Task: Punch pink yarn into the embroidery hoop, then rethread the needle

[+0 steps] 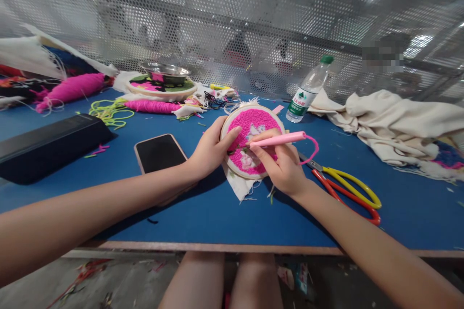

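An embroidery hoop (237, 119) holds cloth covered in looped pink yarn, with pale flower shapes and some dark green. My left hand (213, 147) grips the hoop's left edge, its thumb lying over the pink loops. In my right hand (281, 161) is a pink punch needle (286, 138), pinched between thumb and fingers and slanting up to the right. Its tip is at the cloth, hidden by my fingers. Pink yarn (316, 147) loops out of its back end. A frayed cloth corner (237, 186) hangs below the hoop.
Scissors (348, 188) with red and yellow handles lie right of my right hand. A phone (159, 153) and a dark box (54, 142) are on the left. A water bottle (306, 94), cream cloth (391, 120), a second hoop (163, 89) and yarn (74, 91) stand farther back, before a perforated metal screen (203, 24).
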A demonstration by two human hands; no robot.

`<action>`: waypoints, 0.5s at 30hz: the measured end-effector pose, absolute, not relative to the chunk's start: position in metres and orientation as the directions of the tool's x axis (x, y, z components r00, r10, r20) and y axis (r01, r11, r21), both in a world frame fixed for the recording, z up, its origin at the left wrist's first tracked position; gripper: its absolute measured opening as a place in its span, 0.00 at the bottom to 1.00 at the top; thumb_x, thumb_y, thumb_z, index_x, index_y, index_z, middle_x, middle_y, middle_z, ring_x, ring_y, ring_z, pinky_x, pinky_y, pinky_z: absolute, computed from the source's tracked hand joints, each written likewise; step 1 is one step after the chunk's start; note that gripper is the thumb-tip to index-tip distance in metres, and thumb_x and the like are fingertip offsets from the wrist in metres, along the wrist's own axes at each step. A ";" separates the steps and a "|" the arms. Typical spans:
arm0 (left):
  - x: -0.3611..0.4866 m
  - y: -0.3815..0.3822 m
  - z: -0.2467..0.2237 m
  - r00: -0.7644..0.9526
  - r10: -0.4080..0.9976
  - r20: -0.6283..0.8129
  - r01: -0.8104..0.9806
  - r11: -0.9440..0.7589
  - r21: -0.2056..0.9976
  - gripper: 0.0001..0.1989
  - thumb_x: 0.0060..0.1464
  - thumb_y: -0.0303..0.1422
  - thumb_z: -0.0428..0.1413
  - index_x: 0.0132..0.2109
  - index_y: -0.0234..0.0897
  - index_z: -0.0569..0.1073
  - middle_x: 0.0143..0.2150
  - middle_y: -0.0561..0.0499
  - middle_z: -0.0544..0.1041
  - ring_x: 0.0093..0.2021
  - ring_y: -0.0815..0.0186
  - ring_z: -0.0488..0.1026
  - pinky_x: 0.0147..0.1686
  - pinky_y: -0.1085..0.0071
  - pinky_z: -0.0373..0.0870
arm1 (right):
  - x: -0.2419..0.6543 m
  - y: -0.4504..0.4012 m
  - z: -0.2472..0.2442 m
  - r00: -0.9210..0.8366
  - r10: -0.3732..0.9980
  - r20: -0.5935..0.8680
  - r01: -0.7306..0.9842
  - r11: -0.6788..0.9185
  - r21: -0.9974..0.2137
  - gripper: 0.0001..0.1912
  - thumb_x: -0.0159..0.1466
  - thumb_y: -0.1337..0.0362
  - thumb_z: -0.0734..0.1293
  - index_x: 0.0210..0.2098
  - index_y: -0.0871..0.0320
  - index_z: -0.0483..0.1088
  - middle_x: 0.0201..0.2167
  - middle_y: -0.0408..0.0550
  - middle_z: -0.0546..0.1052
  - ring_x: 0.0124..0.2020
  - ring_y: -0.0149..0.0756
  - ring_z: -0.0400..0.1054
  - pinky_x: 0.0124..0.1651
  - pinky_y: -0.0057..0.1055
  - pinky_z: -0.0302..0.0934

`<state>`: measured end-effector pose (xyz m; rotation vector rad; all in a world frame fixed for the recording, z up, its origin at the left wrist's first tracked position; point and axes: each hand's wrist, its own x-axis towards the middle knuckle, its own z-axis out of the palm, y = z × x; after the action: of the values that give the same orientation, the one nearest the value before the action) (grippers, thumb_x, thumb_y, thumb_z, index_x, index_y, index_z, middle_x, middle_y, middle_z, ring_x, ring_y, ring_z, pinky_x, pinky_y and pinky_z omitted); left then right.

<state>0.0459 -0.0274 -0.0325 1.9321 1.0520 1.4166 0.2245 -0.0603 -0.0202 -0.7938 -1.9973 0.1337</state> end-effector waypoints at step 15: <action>0.046 -0.027 -0.032 0.150 0.839 0.524 0.257 -0.545 0.798 0.14 0.60 0.40 0.49 0.48 0.36 0.68 0.45 0.48 0.76 0.46 0.61 0.71 0.49 0.64 0.68 | 0.226 -0.061 -0.020 -0.347 0.569 0.745 0.469 0.794 -0.387 0.03 0.67 0.65 0.63 0.39 0.54 0.68 0.35 0.46 0.74 0.37 0.34 0.72 0.38 0.32 0.69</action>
<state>0.0458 -0.0270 -0.0324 1.8948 1.0422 1.4057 0.2258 -0.0606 -0.0196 -0.7750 -2.0024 0.1281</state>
